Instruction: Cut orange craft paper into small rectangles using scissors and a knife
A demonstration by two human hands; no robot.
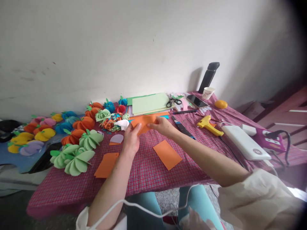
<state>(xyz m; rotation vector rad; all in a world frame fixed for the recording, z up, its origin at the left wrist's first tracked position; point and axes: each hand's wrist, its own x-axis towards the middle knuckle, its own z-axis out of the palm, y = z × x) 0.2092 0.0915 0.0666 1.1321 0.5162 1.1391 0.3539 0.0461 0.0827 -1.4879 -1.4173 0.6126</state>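
Both my hands reach out over a table covered in a red checked cloth point(148, 172). My left hand point(131, 138) and my right hand point(163, 125) each pinch one side of an orange sheet of paper point(144, 122), held just above the cloth. Two more orange paper pieces lie flat nearer me, one to the right point(167, 154) and one to the left point(106, 164). A small lilac half-round paper piece point(117, 138) lies just left of my left hand.
Many folded paper pumpkins, green point(73, 158), orange point(81, 124), yellow and blue, crowd the left side. A stack of coloured paper sheets point(150, 103), scissors point(173, 101), a yellow glue gun point(208, 124), a white power bank point(244, 142), a phone point(197, 101) and a paper cup point(208, 93) lie at the back and right.
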